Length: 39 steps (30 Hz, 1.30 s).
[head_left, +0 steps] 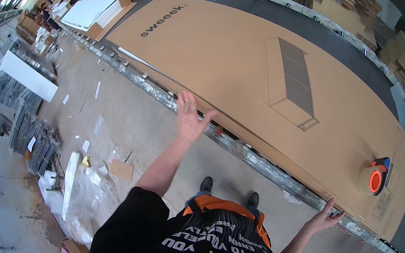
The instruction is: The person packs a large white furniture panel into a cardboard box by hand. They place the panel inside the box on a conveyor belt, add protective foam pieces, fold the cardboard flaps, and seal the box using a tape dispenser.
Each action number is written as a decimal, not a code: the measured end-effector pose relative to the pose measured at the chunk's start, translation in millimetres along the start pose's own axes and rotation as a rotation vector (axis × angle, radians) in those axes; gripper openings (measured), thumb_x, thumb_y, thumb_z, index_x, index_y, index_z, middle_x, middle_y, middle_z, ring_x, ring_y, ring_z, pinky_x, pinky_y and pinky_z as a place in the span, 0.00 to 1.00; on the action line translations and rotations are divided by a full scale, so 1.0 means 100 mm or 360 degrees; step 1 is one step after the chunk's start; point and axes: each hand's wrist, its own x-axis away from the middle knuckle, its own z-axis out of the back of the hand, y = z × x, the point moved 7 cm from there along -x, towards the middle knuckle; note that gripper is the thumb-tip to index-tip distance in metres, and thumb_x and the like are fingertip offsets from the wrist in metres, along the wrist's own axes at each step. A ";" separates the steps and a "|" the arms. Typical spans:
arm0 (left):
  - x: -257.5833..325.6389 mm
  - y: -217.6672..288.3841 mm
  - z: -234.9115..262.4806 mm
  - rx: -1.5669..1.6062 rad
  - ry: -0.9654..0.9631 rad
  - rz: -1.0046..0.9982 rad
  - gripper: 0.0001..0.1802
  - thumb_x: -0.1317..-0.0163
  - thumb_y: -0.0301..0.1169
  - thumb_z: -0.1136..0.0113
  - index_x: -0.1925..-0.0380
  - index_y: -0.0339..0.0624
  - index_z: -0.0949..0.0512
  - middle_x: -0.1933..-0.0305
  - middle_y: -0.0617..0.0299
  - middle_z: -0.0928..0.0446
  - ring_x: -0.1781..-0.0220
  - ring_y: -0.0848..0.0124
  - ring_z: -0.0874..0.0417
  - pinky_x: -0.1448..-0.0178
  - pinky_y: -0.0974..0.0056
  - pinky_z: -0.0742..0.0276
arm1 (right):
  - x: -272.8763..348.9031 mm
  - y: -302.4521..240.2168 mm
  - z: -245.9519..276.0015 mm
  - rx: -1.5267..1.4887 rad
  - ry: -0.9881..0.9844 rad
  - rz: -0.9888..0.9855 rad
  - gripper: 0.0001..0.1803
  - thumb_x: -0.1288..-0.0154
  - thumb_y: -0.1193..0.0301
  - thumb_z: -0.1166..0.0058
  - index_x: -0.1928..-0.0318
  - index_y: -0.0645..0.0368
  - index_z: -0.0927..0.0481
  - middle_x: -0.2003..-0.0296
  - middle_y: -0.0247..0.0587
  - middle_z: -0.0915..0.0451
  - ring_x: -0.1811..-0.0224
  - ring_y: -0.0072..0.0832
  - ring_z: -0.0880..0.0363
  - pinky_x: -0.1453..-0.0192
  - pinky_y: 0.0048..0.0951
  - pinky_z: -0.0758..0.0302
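Spreading the left hand wide and empty over the near rail; holding the right hand half-open and apparently empty, farther right, at the near edge of the long carton. Cannot tell about contact. Lying flat on the dark conveyor, beneath a tape dispenser at right. Probably positioning or steadying; would call for even two-handed contact.
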 end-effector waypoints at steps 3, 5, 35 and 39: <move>-0.26 0.34 -0.03 -0.0084 -0.0070 -0.0191 0.48 0.47 0.57 0.38 0.42 0.19 0.34 0.40 0.28 0.35 0.31 0.37 0.42 0.27 0.44 0.50 | 0.36 -0.26 -0.25 0.0613 -0.0069 0.0468 0.32 0.40 0.65 0.36 0.39 0.66 0.31 0.37 0.52 0.33 0.32 0.44 0.41 0.29 0.42 0.44; -0.37 0.51 0.00 0.0068 -0.0081 -0.0273 0.46 0.46 0.57 0.39 0.49 0.15 0.29 0.47 0.25 0.29 0.34 0.35 0.36 0.28 0.42 0.47 | 0.63 -0.52 -0.53 0.0821 -0.0230 0.0896 0.33 0.42 0.65 0.36 0.39 0.65 0.31 0.38 0.50 0.32 0.32 0.47 0.41 0.28 0.45 0.46; -0.49 -0.58 0.01 0.0242 -0.0565 -0.0819 0.28 0.59 0.37 0.28 0.52 0.50 0.20 0.47 0.61 0.22 0.37 0.54 0.28 0.31 0.46 0.37 | 3.09 -2.02 -2.99 0.0881 -0.1077 0.2363 0.23 0.46 0.73 0.46 0.48 0.70 0.25 0.51 0.54 0.22 0.51 0.47 0.22 0.48 0.45 0.24; -1.11 -1.77 0.45 -0.0199 -0.0155 -0.0915 0.31 0.59 0.44 0.29 0.52 0.47 0.22 0.48 0.61 0.22 0.41 0.56 0.25 0.37 0.55 0.29 | 2.99 -1.99 -2.99 0.0905 -0.1151 0.2363 0.21 0.47 0.76 0.47 0.50 0.71 0.24 0.57 0.55 0.19 0.58 0.46 0.19 0.56 0.44 0.21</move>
